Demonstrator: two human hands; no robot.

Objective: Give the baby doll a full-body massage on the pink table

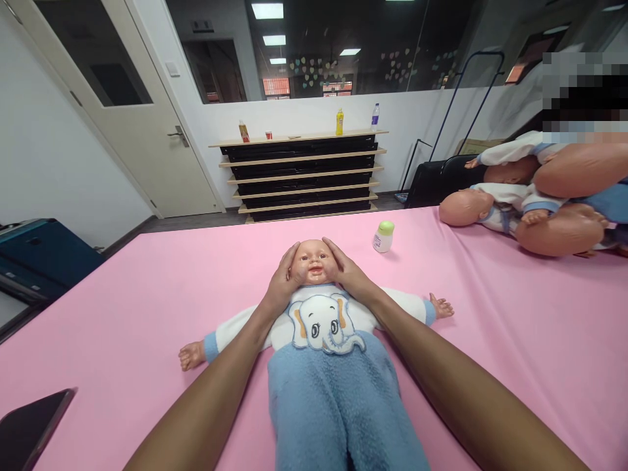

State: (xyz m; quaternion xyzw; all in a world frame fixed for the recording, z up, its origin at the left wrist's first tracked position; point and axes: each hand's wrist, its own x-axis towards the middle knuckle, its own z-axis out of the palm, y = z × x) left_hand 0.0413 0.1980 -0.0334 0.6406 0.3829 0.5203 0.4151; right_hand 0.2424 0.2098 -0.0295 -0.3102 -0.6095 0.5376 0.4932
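A baby doll (pixel 324 340) lies on its back, arms spread wide, wearing a white top with an elephant patch and fuzzy blue trousers. My left hand (pixel 286 275) rests along one side of the doll's head (pixel 314 258), fingers stretched out and flat. On the other side, my right hand (pixel 349 268) lies against the cheek and temple, its fingers also extended. The thumbs are near the doll's cheeks and hard to make out. Beyond my right hand stands a small white bottle with a green cap (pixel 383 237).
A pink sheet (pixel 147 294) covers the table. At lower left lies a dark phone (pixel 34 428). More dolls (pixel 554 226) are piled at the right, near another person. Behind the table stands a stack of boards and black pieces (pixel 304 167) with several bottles on top.
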